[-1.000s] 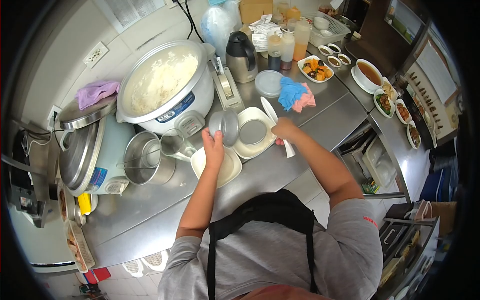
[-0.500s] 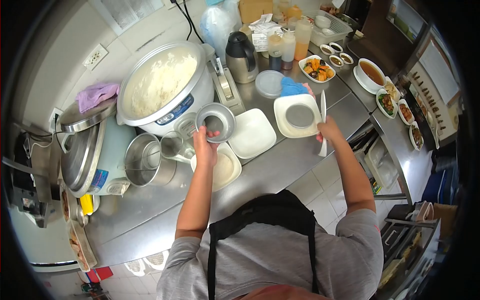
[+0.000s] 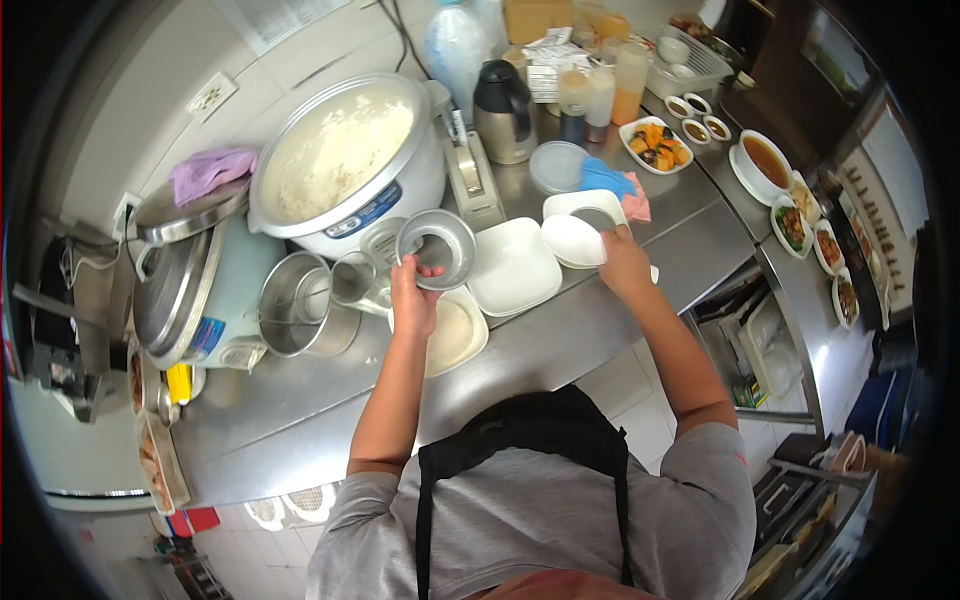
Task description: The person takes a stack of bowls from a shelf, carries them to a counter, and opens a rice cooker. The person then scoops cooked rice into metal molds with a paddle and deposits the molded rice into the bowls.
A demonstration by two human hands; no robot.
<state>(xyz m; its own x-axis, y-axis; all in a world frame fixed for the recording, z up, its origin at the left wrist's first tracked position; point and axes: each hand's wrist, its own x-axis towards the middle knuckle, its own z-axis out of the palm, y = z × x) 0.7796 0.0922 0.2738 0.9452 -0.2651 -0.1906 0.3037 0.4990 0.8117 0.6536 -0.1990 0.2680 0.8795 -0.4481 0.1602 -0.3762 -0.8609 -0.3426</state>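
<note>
My left hand [image 3: 414, 300] is closed on a small round metal bowl [image 3: 462, 240], tipped so its inside faces me, in front of the rice cooker [image 3: 375, 215]. My right hand [image 3: 626, 264] grips a white rice paddle [image 3: 572, 241]. Its broad blade lies over a square white plate [image 3: 560, 203], and the handle end shows past my hand. A grey round piece [image 3: 600, 215] on that plate is partly hidden by the blade. Between my hands sits another square white plate [image 3: 515, 268]. Below my left hand is a white dish [image 3: 478, 345] with something pale in it.
Cooked rice [image 3: 350, 150] is in the open cooker. A metal pot [image 3: 300, 325] and a clear jug [image 3: 355, 280] stand left. Behind are a thermos jug [image 3: 505, 115], squeeze bottles [image 3: 630, 80] and a blue cloth [image 3: 605, 180]. Food dishes and a soup bowl [image 3: 765, 165] line the right.
My right hand has moved left and turned the rice paddle from edge-on to flat, over the plate with the grey round piece. My left hand still holds the metal bowl, almost unmoved.
</note>
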